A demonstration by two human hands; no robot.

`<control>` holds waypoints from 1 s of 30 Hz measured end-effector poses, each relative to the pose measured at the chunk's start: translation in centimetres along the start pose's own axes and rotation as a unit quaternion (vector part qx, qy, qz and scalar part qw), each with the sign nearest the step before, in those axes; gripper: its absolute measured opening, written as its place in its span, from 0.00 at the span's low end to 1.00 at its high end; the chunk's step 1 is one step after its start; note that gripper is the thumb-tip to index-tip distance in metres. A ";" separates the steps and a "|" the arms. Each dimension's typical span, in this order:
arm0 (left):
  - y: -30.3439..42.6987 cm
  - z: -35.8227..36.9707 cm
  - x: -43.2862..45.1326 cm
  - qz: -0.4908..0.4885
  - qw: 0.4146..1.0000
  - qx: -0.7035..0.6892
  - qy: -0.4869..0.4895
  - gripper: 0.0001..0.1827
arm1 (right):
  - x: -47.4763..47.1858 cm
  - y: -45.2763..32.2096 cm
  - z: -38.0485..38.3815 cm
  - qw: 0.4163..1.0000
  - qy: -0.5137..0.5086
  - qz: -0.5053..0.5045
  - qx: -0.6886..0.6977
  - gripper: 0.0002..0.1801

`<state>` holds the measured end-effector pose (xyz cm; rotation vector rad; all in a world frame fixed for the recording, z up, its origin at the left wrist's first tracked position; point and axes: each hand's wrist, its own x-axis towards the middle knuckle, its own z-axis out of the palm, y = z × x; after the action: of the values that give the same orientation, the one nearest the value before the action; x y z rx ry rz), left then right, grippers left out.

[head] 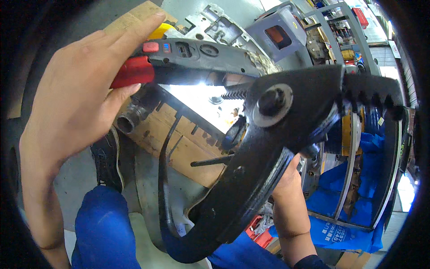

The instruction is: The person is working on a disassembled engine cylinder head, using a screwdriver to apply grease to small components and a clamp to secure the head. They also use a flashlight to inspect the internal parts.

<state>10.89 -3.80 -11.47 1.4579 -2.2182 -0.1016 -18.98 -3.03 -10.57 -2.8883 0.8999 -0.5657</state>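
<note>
My left hand (80,77) is wrapped around the red end of a dark LED work light (205,53), which has a red button and small lit indicators. The lamp shines down on a metal engine part (191,114) lying on stained cardboard (191,161). From that part's left side juts a short pipe stub (127,123). Close to the camera, a large black hand tool (248,181) with a toothed jaw, a round pivot and a coil spring crosses the view. Behind it my right hand (289,175) grips the tool; its fingers are mostly hidden.
An aluminium engine casting (221,28) lies beyond the lamp, beside a grey plastic box (285,30). A metal-framed cart (349,188) with blue sheeting stands at the right. Shelving (336,30) with parts is further back. My shoe (105,161) is near the cardboard.
</note>
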 end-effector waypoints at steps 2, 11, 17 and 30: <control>0.4 -0.1 0.4 -0.016 1.000 -0.002 -0.019 0.48 | 0.3 -0.1 -0.2 0.999 0.014 -0.020 -0.035 0.14; 0.3 -0.5 0.2 -0.006 1.000 -0.006 -0.029 0.48 | 0.5 -0.4 -0.4 0.998 0.027 -0.027 -0.055 0.17; 0.2 -0.4 0.4 0.013 1.000 -0.022 -0.004 0.48 | 0.1 -0.2 -0.4 0.998 0.015 0.005 -0.058 0.18; -0.2 0.3 -0.4 0.019 0.999 0.042 0.023 0.48 | -0.5 -1.0 0.2 0.998 0.005 0.035 -0.055 0.19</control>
<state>11.06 -3.63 -11.90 1.4475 -2.2359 0.0384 -18.81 -1.94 -10.78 -2.9386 1.0601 -0.5418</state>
